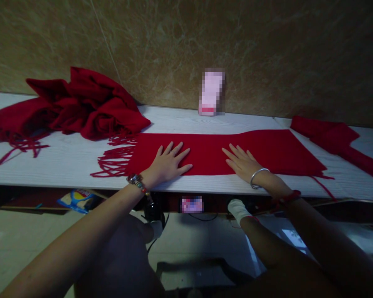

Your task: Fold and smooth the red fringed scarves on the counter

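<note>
A red fringed scarf (205,155) lies flat and folded along the white wood-grain tabletop (65,167), its tassels spread at the left end. My left hand (168,162) rests palm down on its left half, fingers spread. On the right half lies my right hand (240,162), also flat with the fingers apart. Neither hand grips anything. A few loose red strands hang over the front edge near the scarf's right end.
A crumpled heap of red scarves (102,107) sits at the back left. More red cloth (326,132) lies at the right. A blurred pink phone-like object (211,92) leans on the marbled wall (161,45). Below the tabletop are a blue and yellow packet (79,200) and a small blurred screen (191,205).
</note>
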`<state>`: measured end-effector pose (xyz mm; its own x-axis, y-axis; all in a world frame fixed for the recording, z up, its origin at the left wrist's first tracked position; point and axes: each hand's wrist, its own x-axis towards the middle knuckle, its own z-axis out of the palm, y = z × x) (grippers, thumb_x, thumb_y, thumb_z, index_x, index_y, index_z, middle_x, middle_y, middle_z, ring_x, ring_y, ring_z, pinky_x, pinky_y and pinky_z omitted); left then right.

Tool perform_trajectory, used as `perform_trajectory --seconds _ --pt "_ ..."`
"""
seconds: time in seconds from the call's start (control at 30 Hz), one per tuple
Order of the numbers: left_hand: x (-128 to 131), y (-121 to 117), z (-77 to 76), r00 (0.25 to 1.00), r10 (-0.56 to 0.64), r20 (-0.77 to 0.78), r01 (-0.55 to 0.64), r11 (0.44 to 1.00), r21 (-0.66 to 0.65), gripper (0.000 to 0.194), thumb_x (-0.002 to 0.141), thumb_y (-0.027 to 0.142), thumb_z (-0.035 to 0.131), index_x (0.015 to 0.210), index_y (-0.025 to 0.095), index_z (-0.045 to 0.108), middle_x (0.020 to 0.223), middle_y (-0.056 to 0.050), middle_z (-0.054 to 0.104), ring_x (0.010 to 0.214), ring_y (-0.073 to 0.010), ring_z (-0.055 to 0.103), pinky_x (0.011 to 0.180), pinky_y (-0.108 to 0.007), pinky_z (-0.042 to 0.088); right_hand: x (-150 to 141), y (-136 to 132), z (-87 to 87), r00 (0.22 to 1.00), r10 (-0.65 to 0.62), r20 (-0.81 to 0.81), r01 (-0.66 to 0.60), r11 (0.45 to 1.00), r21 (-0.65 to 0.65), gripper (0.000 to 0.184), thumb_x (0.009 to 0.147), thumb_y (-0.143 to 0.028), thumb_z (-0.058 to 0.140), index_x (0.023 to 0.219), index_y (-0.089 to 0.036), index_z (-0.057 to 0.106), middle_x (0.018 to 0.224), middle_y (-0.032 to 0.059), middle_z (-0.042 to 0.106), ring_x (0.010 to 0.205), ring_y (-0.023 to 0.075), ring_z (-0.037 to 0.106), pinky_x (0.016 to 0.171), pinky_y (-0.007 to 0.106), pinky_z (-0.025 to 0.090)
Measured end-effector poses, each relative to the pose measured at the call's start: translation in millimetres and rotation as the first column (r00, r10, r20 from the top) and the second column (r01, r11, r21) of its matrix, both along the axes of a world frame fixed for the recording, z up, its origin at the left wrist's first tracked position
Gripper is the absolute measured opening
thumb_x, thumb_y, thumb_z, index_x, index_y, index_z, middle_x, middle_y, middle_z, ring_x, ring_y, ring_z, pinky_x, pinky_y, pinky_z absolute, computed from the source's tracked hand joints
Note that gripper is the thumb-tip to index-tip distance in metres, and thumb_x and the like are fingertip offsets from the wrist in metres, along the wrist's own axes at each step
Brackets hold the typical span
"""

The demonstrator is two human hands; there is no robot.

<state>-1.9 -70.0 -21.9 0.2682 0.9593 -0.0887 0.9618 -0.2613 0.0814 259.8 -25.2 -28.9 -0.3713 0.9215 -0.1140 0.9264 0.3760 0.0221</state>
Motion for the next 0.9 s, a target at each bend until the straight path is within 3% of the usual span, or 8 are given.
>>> perform_trajectory --seconds 0.17,0.3,0.5,0.67,0.9 --pt "-3 -6 2.8 1.000 0.021 -0.004 -0.021 1.000 -0.024 0.062 0.092 0.055 0.029 0.146 0.027 0.024 0.156 -0.006 0.016 0.141 -0.0355 0.012 0.110 -0.058 0.017 0 2 1.4 1.000 0.003 0.020 -0.002 0.999 -0.038 0.055 0.093 -0.040 0.024 0.147 -0.027 0.026 0.155 0.0073 0.019 0.140 0.0291 0.016 0.111 0.055 0.018" --pt "10 -6 7.7 0.999 0.013 0.044 -0.012 1.000 -0.015 0.058 0.094 0.052 0.028 0.145 0.025 0.027 0.155 -0.009 0.019 0.140 -0.0349 0.015 0.109 -0.059 0.019 -7 6 8.1 1.000 -0.017 0.009 0.018 0.996 -0.088 0.057 0.093 -0.043 0.026 0.147 -0.026 0.025 0.155 0.0077 0.018 0.140 0.0312 0.016 0.110 0.057 0.019" --pt "34 -1 2.6 0.996 -0.028 0.082 0.024 0.998 0.056 0.062 0.093 0.054 0.027 0.146 0.020 0.026 0.154 -0.011 0.019 0.141 -0.0352 0.013 0.109 -0.058 0.019 -30 8 4.4 0.992 0.072 -0.107 -0.072 0.997 0.001 0.057 0.092 -0.049 0.025 0.146 -0.030 0.028 0.155 0.0046 0.022 0.140 0.0305 0.018 0.109 0.059 0.021" --pt "38 1 0.5 0.999 0.019 0.040 -0.018 1.000 -0.024 0.066 0.092 0.055 0.026 0.147 0.018 0.023 0.155 -0.011 0.015 0.141 -0.0369 0.010 0.110 -0.059 0.014 -39 2 -1.8 0.996 0.069 -0.056 -0.068 0.998 0.020 0.053 0.093 -0.039 0.026 0.145 -0.028 0.030 0.154 0.0042 0.023 0.140 0.0282 0.019 0.111 0.056 0.018" --pt "35 -1 4.3 0.999 0.013 0.033 -0.011 0.999 -0.034 0.066 0.092 0.056 0.028 0.147 0.021 0.022 0.155 -0.009 0.014 0.141 -0.0367 0.010 0.110 -0.059 0.014 -34 -2 2.6 0.998 0.063 -0.032 -0.063 0.998 -0.013 0.053 0.093 -0.035 0.026 0.146 -0.027 0.028 0.155 0.0025 0.020 0.141 0.0259 0.017 0.112 0.054 0.018"
